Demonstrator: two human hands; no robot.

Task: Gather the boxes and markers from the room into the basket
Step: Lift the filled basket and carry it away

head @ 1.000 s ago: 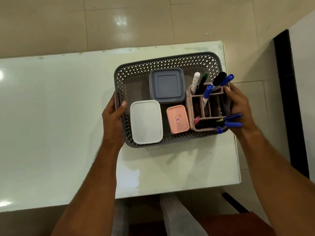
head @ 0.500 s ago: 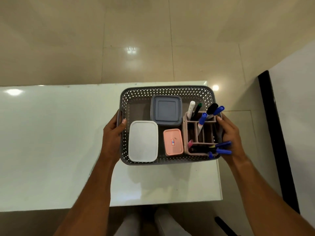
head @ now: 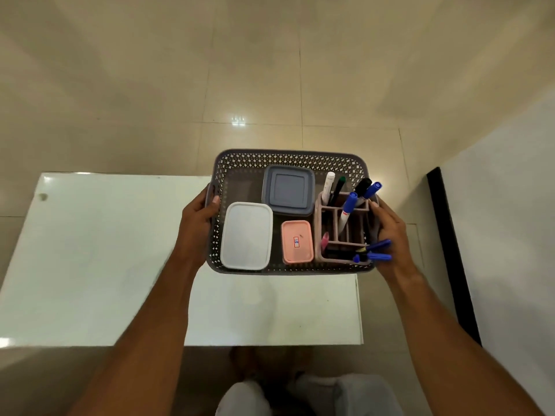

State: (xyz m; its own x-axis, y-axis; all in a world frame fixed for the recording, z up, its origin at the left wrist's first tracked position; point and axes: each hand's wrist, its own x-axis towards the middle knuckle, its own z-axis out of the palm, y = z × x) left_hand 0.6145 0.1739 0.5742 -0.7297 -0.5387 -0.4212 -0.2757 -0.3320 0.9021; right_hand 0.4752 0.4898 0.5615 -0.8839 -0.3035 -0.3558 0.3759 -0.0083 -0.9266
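I hold a grey perforated basket [head: 288, 156] above the far right part of a white table [head: 90, 265]. My left hand [head: 196, 226] grips its left handle and my right hand [head: 390, 232] grips its right side. Inside lie a white box [head: 247, 235], a grey-blue square box [head: 288, 190] and a small pink box [head: 297, 241]. A pinkish divided holder [head: 332, 232] on the right carries several markers [head: 350, 202], mostly blue-capped, some upright and some lying across the front.
Beige tiled floor [head: 270, 70] lies beyond the table. A white wall with a black baseboard [head: 450, 250] runs along the right. My knees in light trousers [head: 345, 394] show at the bottom edge.
The basket has risen off the table in both hands and now hangs past the table's far edge. The view has pulled back, so more floor shows.
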